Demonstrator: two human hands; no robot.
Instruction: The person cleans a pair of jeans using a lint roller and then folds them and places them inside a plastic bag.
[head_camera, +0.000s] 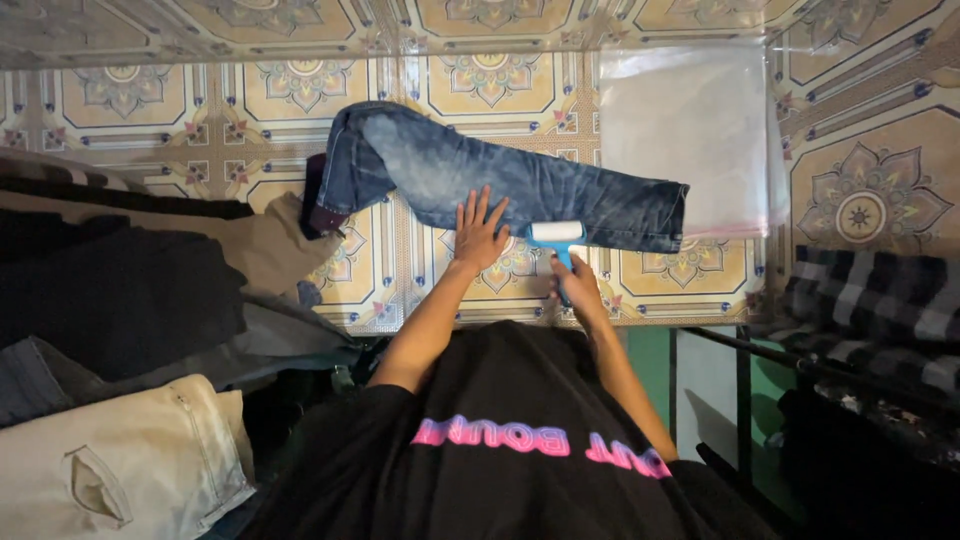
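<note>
Leftmost, folded jeans (500, 180) on tiled table (300, 90), left hand (478, 232) splayed flat on denim; beside its fingers, right hand (578, 285) clenched around blue-handled lint roller (555, 236) at lower hem; risk: loose cloth likely bunches if pressure slackens

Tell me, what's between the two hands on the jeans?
Only folded blue denim jeans lie between the left hand and the right hand, shown in the head view.

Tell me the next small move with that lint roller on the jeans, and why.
Probably roll the lint roller along the leg toward the hem. Its head sits at the lower edge of the folded jeans, gripped by the right hand, while the left hand presses the denim flat beside it.
</note>
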